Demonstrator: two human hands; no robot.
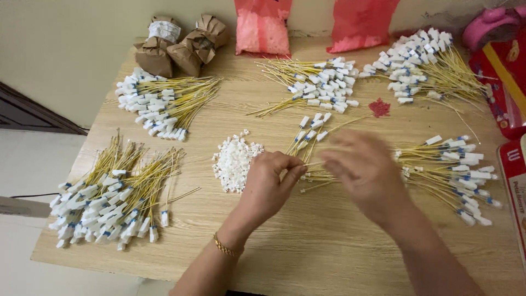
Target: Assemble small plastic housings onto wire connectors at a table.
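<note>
yellow wires (315,176) with white connectors lie beside the small white caps pile (234,161); left hand (268,183) pinches one wire, right hand (364,170) blurred, seemingly spread open above them.

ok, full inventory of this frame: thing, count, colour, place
wooden table: one, light brown, under everything
bundles of thin yellow wires with white end connectors: six heaps, yellow and white with some blue, spread around the table
pile of small white plastic pieces: one, white, centre
brown paper-wrapped packets: about four, brown, back left
red plastic bags: two, red, back centre
small red scrap: one, red, right of centre
pink round object: one, pink, back right
left hand: gold bracelet, pinching a wire
right hand: blurred, over wires
</note>
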